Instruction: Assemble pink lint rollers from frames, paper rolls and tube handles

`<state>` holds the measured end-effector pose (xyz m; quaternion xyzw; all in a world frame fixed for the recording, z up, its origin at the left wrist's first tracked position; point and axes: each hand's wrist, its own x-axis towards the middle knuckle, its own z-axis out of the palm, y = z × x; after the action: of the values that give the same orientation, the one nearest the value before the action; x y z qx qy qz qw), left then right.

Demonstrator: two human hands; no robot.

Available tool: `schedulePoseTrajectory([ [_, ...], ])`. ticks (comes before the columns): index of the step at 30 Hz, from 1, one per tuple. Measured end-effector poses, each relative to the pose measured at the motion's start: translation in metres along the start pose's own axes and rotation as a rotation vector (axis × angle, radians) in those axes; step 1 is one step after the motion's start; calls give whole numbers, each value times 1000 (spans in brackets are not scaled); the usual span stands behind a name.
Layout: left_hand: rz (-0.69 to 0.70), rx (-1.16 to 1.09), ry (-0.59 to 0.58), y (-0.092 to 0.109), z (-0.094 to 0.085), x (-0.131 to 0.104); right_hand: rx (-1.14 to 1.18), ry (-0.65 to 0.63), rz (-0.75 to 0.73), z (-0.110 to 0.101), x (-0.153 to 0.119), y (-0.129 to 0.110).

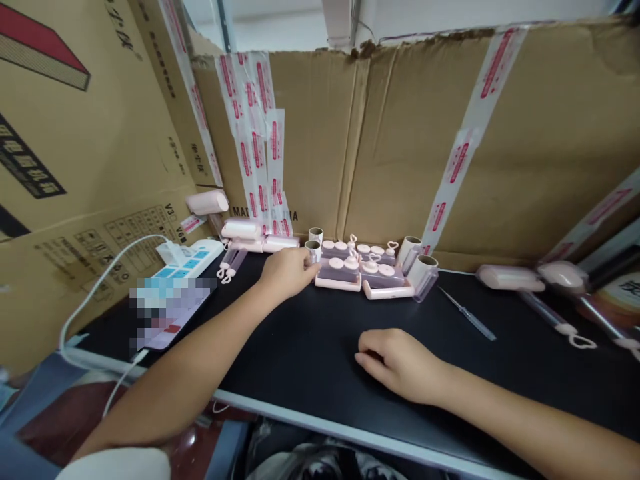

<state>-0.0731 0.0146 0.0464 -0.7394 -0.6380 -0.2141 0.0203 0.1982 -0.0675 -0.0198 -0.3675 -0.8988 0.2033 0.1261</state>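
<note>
My left hand (pixel 287 275) reaches to the left end of a group of pink lint roller parts. Its fingers are closed at the front lint roll (pixel 313 246), a white tube with a clear cover edge beside it; the fingertips are partly hidden. Just right of it lie pink frames (pixel 338 283), pink round caps (pixel 387 270), heart-shaped loops (pixel 393 245) and translucent purple pieces (pixel 334 271). Two more lint rolls (pixel 423 261) stand at the group's right end. My right hand (pixel 400 363) rests on the black table (pixel 310 360), fingers curled in, with nothing visible in them.
A thin pointed tool (pixel 473 319) lies at right. Assembled pink lint rollers (pixel 511 277) lie far right, others (pixel 243 231) at back left. A power strip (pixel 187 263) and a charging phone (pixel 175 323) sit left. Cardboard walls (pixel 400 147) enclose the back and left.
</note>
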Motion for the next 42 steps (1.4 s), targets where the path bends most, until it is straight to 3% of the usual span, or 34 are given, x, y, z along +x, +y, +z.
schedulePoseTrajectory([
  [8, -119, 85, 26, 2, 20, 10, 186, 128, -114, 2, 1, 20],
  [13, -92, 33, 61, 4, 24, 18, 67, 330, -162, -11, 0, 17],
  [18, -86, -85, 182, -2, 10, 18, -265, 574, -166, -59, 26, 22],
  [23, -45, -429, 265, -9, -6, 12, -429, 531, 55, -114, 87, 44],
  [26, -33, -726, 125, -5, -6, 9, -414, 466, 202, -129, 109, 57],
  [30, -50, -934, -100, 6, -4, 4, -409, 418, 215, -128, 114, 61],
  [33, -21, -961, -229, 9, -6, -1, -435, 372, 209, -121, 120, 55],
  [37, 46, -876, -490, 6, -10, -5, -489, 316, 297, -107, 139, 48],
  [42, 191, -948, -577, -4, -15, -4, -473, 374, 306, -99, 156, 45],
])
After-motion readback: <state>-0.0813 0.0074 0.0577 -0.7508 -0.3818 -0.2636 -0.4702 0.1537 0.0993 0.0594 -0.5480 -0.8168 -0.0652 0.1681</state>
